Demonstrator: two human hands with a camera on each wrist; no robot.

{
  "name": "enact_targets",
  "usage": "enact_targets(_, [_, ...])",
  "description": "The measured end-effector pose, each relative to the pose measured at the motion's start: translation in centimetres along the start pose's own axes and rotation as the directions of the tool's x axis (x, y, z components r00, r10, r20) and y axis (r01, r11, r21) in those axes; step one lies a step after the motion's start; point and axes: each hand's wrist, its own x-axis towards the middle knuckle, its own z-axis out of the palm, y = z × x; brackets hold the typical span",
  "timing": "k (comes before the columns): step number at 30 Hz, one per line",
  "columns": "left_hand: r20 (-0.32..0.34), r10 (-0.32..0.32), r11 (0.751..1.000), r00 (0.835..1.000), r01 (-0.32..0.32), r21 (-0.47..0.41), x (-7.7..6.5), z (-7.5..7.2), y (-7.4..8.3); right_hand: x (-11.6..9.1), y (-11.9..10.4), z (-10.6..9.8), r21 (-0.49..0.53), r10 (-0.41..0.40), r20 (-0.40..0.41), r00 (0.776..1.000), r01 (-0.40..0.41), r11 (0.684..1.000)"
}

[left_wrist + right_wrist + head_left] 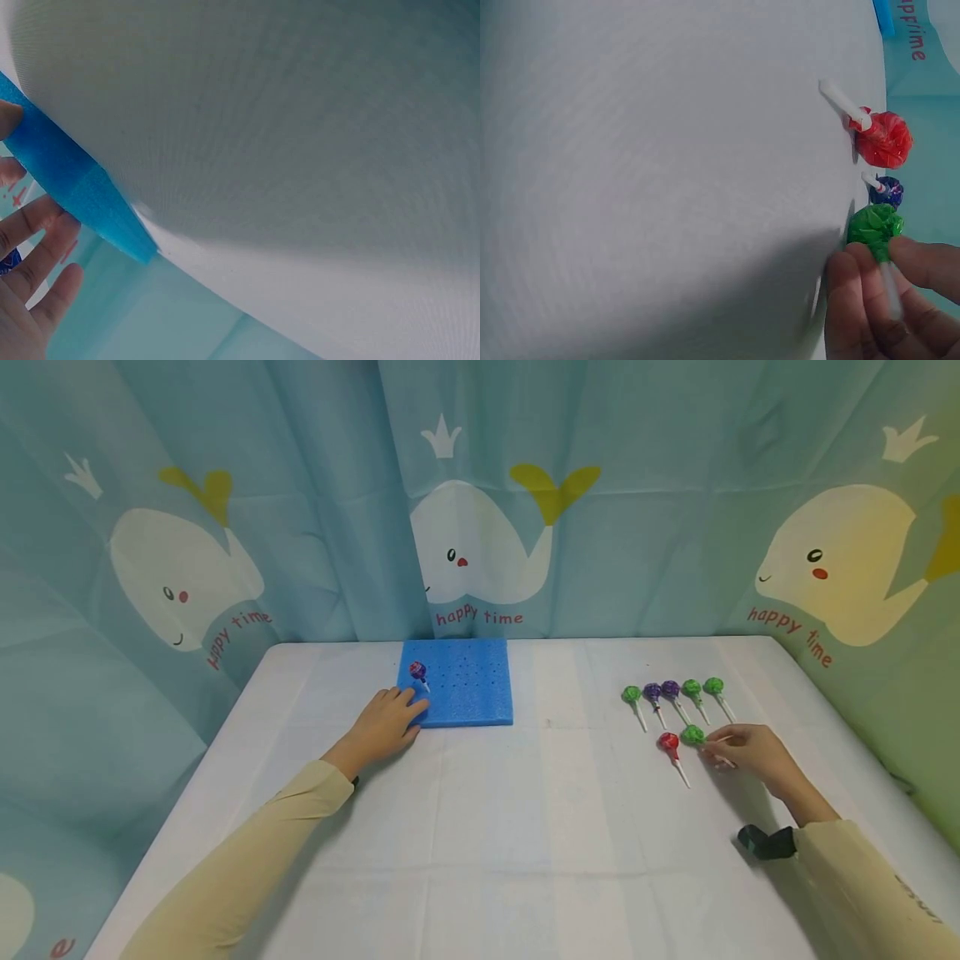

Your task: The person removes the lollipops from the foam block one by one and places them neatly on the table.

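Note:
My left hand (384, 727) rests at the near left corner of a blue foam block (472, 693) dotted with small holes. In the left wrist view its fingers (37, 247) lie loosely spread along the block's side. A red and purple lollipop (417, 671) stands in the block, just beyond that hand. On the right, my right hand (750, 756) pinches a green lollipop (877, 226) between thumb and fingers, at the stick just below the wrapped head. Beside it on the table lies a red lollipop (668, 743), its stick pointing toward me.
Behind the right hand lies a row of lollipops: a green one (632, 693), two purple ones (671, 689) and two more green ones (714, 685). A white cloth covers the table (480, 827). A curtain (337, 527) with whale prints hangs along the table's back edge.

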Motion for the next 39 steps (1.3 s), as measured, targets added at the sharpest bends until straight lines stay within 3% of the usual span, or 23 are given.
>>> enact_targets(10, [0.004,-0.002,1.0,1.0,0.002,0.005,0.0,0.0,0.0,0.4,-0.6,0.2,-0.069,0.055,0.015,0.998,-0.054,0.996])
enact_targets(20, [0.036,-0.025,1.0,0.999,0.025,-0.002,0.1,-0.1,0.1,0.7,-1.5,0.3,-0.148,0.049,0.021,0.999,-0.045,0.988])
enact_targets(31, [0.047,-0.025,1.0,0.999,0.026,-0.009,0.1,-0.4,0.1,0.5,-1.3,-0.3,-0.13,0.069,0.069,0.995,-0.06,0.99])
enact_targets(35, [0.027,-0.013,1.0,1.0,0.014,-0.005,0.0,-0.2,0.1,0.5,-1.2,-0.9,-0.118,0.079,0.112,0.991,-0.065,0.991])
enact_targets(39, [0.009,-0.005,1.0,1.0,0.005,-0.003,0.0,-0.1,0.1,0.1,-1.1,-2.0,-0.078,0.039,0.181,0.983,-0.025,0.997])
